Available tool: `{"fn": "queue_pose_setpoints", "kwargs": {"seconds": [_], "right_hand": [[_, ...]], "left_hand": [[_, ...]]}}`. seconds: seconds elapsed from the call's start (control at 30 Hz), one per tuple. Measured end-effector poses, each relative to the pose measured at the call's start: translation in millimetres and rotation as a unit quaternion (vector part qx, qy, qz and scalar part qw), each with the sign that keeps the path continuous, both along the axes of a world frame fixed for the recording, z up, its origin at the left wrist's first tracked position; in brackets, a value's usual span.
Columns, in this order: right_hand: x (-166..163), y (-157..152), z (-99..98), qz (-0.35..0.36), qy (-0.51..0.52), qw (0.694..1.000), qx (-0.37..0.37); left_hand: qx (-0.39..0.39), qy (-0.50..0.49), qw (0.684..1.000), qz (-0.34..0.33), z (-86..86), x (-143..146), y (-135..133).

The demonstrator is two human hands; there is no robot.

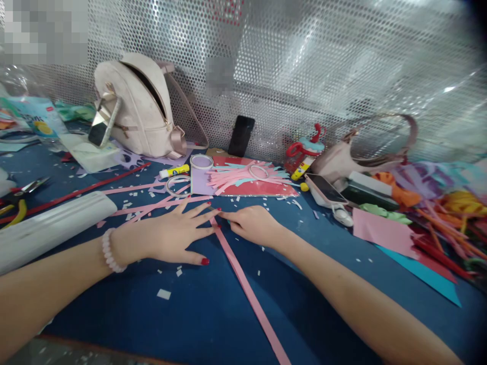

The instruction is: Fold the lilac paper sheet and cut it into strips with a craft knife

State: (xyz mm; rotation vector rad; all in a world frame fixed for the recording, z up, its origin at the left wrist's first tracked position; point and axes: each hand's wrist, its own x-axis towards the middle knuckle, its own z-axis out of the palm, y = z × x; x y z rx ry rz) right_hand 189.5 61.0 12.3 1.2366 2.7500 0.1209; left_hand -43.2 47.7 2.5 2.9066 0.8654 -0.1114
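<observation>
A long pink paper strip [249, 291] lies on the blue table [198, 314], running from the middle toward the near edge. My left hand [173, 234] rests flat and open on the table, fingers spread, fingertips at the strip's far end. My right hand [253, 224] is closed in a pinch on that same end of the strip. A pearl bracelet [108, 251] is on my left wrist.
Behind the hands lie cut pink and teal strips on red paper [253, 178], tape rolls [201, 162], glue sticks [174, 171], a phone [325, 190]. A beige backpack [135, 106] and mesh wall stand at the back. Coloured paper [414, 238] piles right; pliers [19, 197] and a white roll [53, 223] lie left.
</observation>
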Motion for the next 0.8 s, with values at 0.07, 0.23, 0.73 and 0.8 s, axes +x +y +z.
{"fn": "queue_pose_setpoints", "kwargs": {"seconds": [0.07, 0.23, 0.73, 0.8], "right_hand": [[3.5, 4.5, 0.5, -0.001, -0.005, 1.000, 0.007], [32.6, 11.1, 1.4, -0.017, -0.034, 0.999, 0.027], [34.1, 0.0, 5.3, 0.021, 0.020, 0.999, 0.041], [30.5, -3.6, 7.1, 0.028, 0.026, 0.999, 0.023]], "left_hand": [[0.039, -0.021, 0.999, -0.022, -1.3, 2.5, 1.5], [0.041, -0.084, 0.994, -0.061, 0.4, 9.5, 6.2], [-0.064, -0.138, 0.988, -0.016, -5.0, 9.9, 15.0], [-0.064, -0.137, 0.988, -0.016, -6.0, 9.5, 16.6]]}}
